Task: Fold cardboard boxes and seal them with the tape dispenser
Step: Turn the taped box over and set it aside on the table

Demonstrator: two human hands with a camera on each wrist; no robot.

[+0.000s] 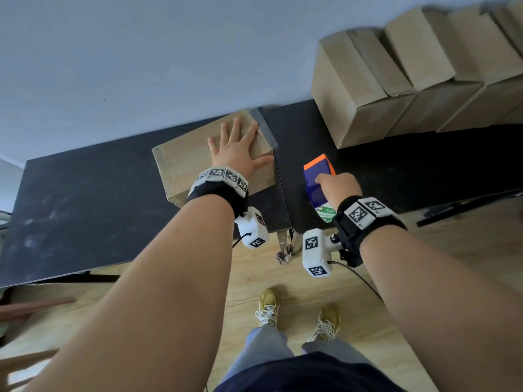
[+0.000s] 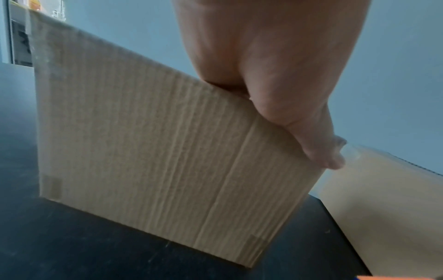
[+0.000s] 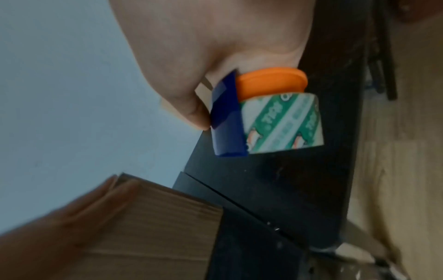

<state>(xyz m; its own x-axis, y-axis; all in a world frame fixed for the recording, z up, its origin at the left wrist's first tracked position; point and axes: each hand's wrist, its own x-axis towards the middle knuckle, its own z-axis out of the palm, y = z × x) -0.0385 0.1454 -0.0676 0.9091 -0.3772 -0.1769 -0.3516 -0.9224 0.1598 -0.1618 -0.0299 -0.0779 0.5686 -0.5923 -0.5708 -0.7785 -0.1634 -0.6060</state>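
Nearest, the right hand [image 1: 338, 188] grips the tape dispenser [image 1: 318, 179], fingers curled round its blue and orange body just over the near part of the black counter [image 1: 85, 199]. In the right wrist view the thumb presses the blue shell [image 3: 226, 121], with the green-printed tape roll [image 3: 282, 123] beside it; the picture is blurred, so whether the dispenser touches the counter cannot be told.

Just left of it and a little farther on, the left hand [image 1: 236, 149] lies flat with fingers spread on top of a closed cardboard box [image 1: 184, 162] that stands on the counter. From the left wrist view the palm [image 2: 263, 66] bears on the box's upper edge, and the ribbed side wall [image 2: 155, 142] shows small tape ends at its lower corners. A clear tape strip [image 1: 266, 128] runs over the far right edge of the box top.

Farther back on the right, a row of folded boxes [image 1: 410, 80] is stacked against the pale wall [image 1: 141, 52].
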